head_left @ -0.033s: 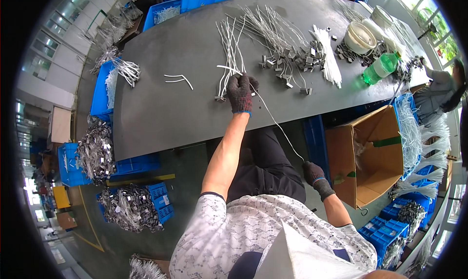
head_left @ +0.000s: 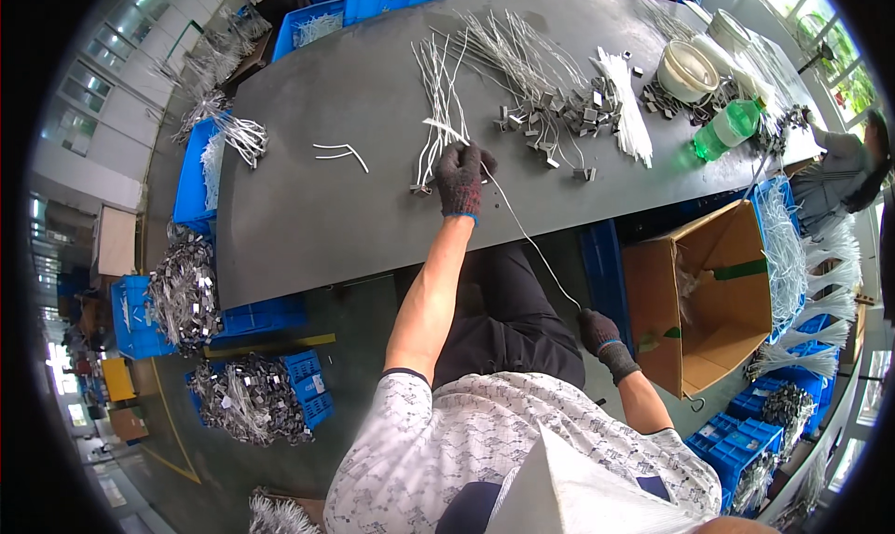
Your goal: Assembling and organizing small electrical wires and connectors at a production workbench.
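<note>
My left hand [head_left: 460, 175], in a dark knitted glove, is closed over the table around a short white tube [head_left: 442, 129] whose end sticks out past the fingers. From that hand a thin pale wire [head_left: 528, 235] runs over the table edge down to my right hand [head_left: 598, 330], also gloved, which pinches its lower end beside my thigh. Under and beyond the left hand lies a loose bundle of wires [head_left: 434, 72] with a small dark block [head_left: 421, 190] at its near end. Where the wire meets the tube is hidden by the fingers.
Cut white tubes [head_left: 347, 152] lie to the left. Right of my left hand are wires with grey blocks [head_left: 550, 128], a white tube bundle [head_left: 626, 110], a green bottle [head_left: 727, 131] and a white bucket [head_left: 688, 72]. An open cardboard box [head_left: 653, 291] stands near my right hand.
The white tube's free end has shifted slightly to the right and tilts more steeply in my left hand. My right hand has barely moved.
</note>
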### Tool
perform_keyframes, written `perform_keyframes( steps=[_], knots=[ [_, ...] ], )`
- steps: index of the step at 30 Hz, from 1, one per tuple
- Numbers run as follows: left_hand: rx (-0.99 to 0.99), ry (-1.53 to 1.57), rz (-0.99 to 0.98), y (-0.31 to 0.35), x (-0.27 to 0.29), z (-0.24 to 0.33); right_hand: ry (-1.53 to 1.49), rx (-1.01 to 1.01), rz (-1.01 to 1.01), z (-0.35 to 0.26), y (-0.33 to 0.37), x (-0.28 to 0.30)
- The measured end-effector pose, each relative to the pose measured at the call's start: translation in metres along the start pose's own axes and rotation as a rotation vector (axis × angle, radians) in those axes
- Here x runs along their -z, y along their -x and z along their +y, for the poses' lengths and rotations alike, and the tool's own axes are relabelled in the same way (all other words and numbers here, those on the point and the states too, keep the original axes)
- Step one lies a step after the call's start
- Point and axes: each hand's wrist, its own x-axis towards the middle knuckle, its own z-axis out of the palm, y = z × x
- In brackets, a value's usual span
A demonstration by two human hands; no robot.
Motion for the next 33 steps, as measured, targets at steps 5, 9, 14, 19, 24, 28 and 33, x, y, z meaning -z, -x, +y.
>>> perform_keyframes(
  steps=[5, 9, 14, 19, 24, 28, 33],
  knots=[
    [0.211, -0.139, -0.341, 0.002, 0.012, 0.006, -0.021, -0.065, -0.108, 0.014, 0.010, -0.007],
    [0.209, -0.103, -0.210, 0.017, -0.002, 0.001, -0.611, 0.094, 0.128, -0.025, -0.014, 0.028],
    [0.284, -0.126, -0.364, 0.062, -0.024, -0.025, -1.094, 0.261, 0.259, -0.116, -0.061, 0.116],
    [0.272, -0.099, -0.337, 0.092, -0.018, -0.038, -0.509, 0.487, 0.803, -0.162, -0.116, 0.128],
    [0.093, -0.137, -0.272, 0.102, -0.023, -0.037, -0.349, 0.484, 0.782, -0.169, -0.137, 0.108],
    [0.095, -0.193, -0.244, 0.095, -0.028, -0.028, -0.433, 0.327, 0.614, -0.178, -0.146, 0.126],
    [0.189, -0.131, -0.243, 0.056, -0.011, -0.014, -1.397, 0.072, 0.070, -0.163, -0.176, 0.158]
  ],
)
